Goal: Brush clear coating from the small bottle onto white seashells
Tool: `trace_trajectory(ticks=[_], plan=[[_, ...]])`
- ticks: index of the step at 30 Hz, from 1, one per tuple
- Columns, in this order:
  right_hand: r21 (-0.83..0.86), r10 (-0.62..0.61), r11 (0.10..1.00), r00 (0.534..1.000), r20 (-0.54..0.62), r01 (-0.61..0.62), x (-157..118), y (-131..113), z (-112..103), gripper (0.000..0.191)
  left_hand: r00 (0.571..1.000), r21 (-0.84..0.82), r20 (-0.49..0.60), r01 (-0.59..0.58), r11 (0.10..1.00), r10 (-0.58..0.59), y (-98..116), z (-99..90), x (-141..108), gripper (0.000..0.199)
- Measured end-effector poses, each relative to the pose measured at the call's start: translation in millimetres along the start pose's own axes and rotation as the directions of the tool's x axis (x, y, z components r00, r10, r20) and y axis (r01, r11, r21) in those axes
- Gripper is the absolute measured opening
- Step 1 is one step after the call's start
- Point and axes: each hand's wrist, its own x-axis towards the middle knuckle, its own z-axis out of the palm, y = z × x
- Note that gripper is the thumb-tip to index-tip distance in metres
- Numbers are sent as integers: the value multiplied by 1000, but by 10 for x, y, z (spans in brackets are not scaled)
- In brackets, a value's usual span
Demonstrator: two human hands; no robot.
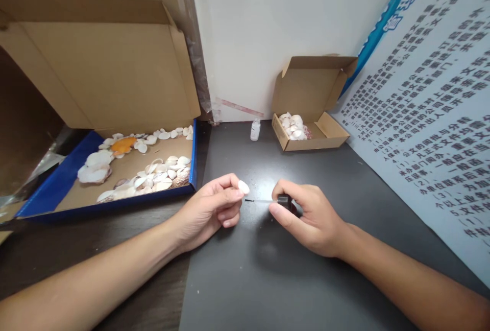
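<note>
Between thumb and fingers, my left hand [214, 208] pinches a small white seashell [243, 187] over the dark mat. My right hand [310, 213] is closed around the black cap of a brush applicator [284, 200]. From the cap a thin clear stem points left, ending in dark bristles just below the shell; whether they touch it I cannot tell. Farther back stands a small open glass bottle [255, 130] with a pale label, upright on the mat.
At the left lies a large open cardboard box [193, 157] with blue sides, holding many white shells and an orange one. A smaller open carton [329, 139] with shells stands back right. A white wall [245, 29] rises behind, and a printed poster [429, 116] slants along the right.
</note>
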Motion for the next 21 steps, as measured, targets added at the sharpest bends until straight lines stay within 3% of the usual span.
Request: trace_trajectory(ticks=[11, 21], plan=[[-42, 36, 998, 996, -79, -39, -8, -9, -2, 18, 999, 31, 43, 22, 999, -24, 4, -2, 1, 13], [-6, 21, 1000, 1000, -5, -21, -16, -13, -10, 18, 999, 40, 50, 21, 999, -23, -1, 0, 5, 13]])
